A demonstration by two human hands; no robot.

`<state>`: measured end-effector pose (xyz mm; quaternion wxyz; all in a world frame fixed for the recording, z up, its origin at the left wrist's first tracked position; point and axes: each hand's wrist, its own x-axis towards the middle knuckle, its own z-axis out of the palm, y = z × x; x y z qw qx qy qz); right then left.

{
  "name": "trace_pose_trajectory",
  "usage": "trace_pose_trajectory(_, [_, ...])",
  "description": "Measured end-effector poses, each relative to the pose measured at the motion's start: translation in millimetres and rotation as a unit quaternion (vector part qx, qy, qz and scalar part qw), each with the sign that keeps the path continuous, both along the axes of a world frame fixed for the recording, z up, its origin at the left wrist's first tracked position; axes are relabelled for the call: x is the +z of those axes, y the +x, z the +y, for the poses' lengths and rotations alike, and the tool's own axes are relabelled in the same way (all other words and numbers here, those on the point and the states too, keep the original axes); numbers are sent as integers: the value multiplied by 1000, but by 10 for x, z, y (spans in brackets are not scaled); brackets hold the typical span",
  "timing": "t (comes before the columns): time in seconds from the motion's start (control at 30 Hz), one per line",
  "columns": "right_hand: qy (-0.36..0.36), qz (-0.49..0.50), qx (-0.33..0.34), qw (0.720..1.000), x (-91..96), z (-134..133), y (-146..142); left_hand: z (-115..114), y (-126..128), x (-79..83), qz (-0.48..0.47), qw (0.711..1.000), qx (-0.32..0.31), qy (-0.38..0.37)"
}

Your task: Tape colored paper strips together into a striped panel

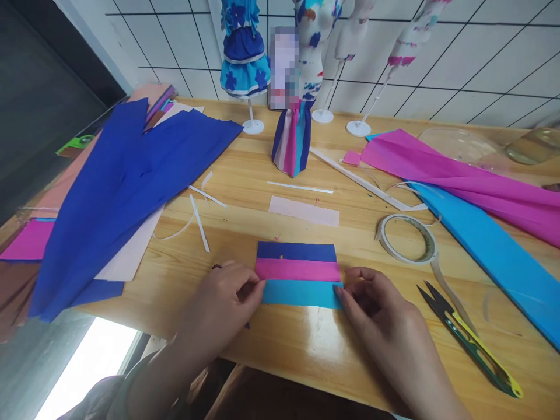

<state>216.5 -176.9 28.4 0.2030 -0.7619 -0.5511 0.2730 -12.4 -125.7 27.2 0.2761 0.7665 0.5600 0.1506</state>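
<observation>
Bright light fills the place, leaving a white glare on the table (321,341) and soft shadow under the right hand (380,309). Lower left, a patch (90,373) burns out white (harsh, that). The wall (481,76) slants, stretched; the phone (283,55) is pixelated.

Left hand (231,291): thumb and forefinger tips meet
Right hand (380,306): fingers bend, thumb points toward left hand

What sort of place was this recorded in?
Probably a small craft workspace: the wooden table holds a roll of tape, thread snips and a dress form in a ruffled blue outfit.
</observation>
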Motion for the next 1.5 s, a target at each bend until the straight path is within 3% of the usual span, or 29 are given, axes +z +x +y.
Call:
trace_pose_trajectory(0.9, [-5, -24, 0, 1000, -9, 3, 24, 3, 35, 20, 39, 999, -3, 31])
trace_pose_trajectory(1.37, [-28, -49, 11, 998, -14, 24, 46, 22, 42, 42, 59, 998, -16, 5])
trace_pose_trajectory(1.5, [-16, -48, 10, 999, -13, 38, 37, -9, 35, 31, 65, 998, 12, -5])
